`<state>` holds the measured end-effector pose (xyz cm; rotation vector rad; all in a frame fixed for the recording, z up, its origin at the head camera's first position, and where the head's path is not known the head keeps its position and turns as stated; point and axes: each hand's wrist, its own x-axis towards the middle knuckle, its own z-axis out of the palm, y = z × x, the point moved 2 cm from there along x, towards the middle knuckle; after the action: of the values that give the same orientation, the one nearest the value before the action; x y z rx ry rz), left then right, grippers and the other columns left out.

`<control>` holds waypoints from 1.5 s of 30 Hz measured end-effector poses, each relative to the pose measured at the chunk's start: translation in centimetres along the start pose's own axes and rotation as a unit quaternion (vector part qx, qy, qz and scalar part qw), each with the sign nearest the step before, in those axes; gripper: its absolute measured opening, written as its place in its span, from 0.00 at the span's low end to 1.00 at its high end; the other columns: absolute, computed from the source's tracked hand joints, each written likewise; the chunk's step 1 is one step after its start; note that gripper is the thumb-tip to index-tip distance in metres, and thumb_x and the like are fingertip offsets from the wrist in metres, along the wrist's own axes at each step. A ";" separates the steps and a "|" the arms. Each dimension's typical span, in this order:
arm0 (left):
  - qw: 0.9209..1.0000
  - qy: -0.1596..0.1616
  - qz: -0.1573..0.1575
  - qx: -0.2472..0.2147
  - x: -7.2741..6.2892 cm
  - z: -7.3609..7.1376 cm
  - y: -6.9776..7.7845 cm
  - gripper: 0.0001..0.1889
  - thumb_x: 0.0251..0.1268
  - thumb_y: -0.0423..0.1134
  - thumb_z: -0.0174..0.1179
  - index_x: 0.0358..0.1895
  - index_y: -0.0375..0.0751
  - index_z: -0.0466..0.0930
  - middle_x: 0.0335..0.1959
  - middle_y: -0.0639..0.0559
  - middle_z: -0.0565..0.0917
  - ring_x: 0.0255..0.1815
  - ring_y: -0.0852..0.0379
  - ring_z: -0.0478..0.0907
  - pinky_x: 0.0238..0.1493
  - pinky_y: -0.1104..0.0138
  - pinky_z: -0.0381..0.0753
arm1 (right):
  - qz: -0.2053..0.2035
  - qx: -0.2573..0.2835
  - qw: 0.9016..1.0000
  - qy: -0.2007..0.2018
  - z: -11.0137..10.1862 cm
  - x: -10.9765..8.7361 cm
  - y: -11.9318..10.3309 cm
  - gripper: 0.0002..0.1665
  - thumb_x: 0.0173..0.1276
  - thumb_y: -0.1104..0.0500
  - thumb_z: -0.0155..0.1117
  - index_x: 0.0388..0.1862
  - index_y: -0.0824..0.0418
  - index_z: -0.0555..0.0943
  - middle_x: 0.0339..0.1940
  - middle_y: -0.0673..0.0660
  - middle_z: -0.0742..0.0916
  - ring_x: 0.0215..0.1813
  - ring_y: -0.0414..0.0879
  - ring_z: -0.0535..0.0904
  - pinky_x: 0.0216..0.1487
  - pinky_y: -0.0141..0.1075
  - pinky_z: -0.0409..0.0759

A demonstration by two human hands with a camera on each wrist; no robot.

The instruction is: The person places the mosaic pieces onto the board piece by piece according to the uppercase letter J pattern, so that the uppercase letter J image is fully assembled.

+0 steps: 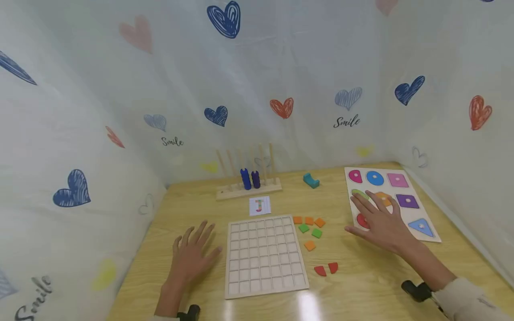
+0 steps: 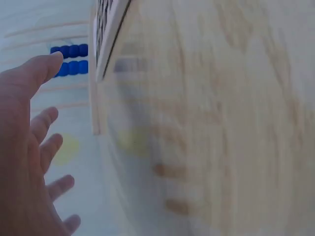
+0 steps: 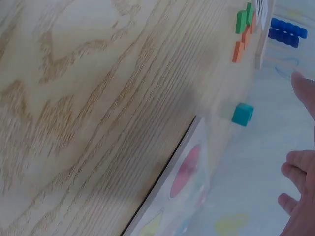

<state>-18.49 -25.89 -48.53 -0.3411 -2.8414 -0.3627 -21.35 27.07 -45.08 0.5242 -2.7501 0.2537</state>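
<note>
My left hand (image 1: 190, 259), fingers spread, is over the table just left of a wooden grid board (image 1: 265, 258) with bare square cells. My right hand (image 1: 383, 223) reaches over the shape puzzle board (image 1: 431, 235) at the right, its fingers extended and overlapping several shapes. Neither hand holds anything. Beside the grid board lie several orange squares (image 1: 309, 245), two green squares (image 1: 317, 233) and two red quarter-round pieces (image 1: 320, 270). Behind the grid board is a small card (image 1: 260, 206) with a coloured J-like figure.
A wooden peg stand (image 1: 249, 191) with upright rods stands near the back wall, blue rings (image 1: 246, 179) and dark purple rings (image 1: 255, 179) stacked on two rods. To its right sits a teal curved block (image 1: 311, 180). A curtain with printed hearts encloses the table.
</note>
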 end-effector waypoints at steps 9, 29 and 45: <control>0.991 -0.030 0.018 -0.127 1.1 2.2 0.0 0.34 0.69 0.54 0.60 0.76 0.51 0.65 0.75 0.48 0.66 0.71 0.34 0.60 0.61 0.33 0.56 | -0.038 0.035 0.999 0.007 1.1 2.4 -2.6 0.48 0.63 0.33 0.66 0.75 0.58 0.69 0.73 0.57 0.73 0.74 0.60 0.60 0.63 0.69 0.51; 0.982 0.007 0.051 -0.180 0.6 5.0 0.4 0.31 0.61 0.45 0.62 0.71 0.51 0.73 0.71 0.56 0.73 0.69 0.37 0.63 0.64 0.35 0.50 | -0.054 0.093 0.994 -0.003 4.7 6.0 -6.5 0.32 0.58 0.52 0.78 0.60 0.61 0.82 0.59 0.59 0.84 0.64 0.59 0.71 0.56 0.61 0.59; 0.982 0.011 0.059 -0.180 0.7 5.2 0.0 0.27 0.64 0.47 0.63 0.68 0.52 0.77 0.70 0.58 0.74 0.71 0.37 0.62 0.64 0.35 0.50 | -0.106 0.090 0.990 -0.019 8.1 8.1 -8.4 0.26 0.60 0.53 0.76 0.56 0.60 0.84 0.54 0.55 0.86 0.61 0.55 0.73 0.54 0.59 0.60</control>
<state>-20.35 -24.35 -53.21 -0.5673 -2.7094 -0.8525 -27.53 14.90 -48.87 0.8702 -2.6941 0.4456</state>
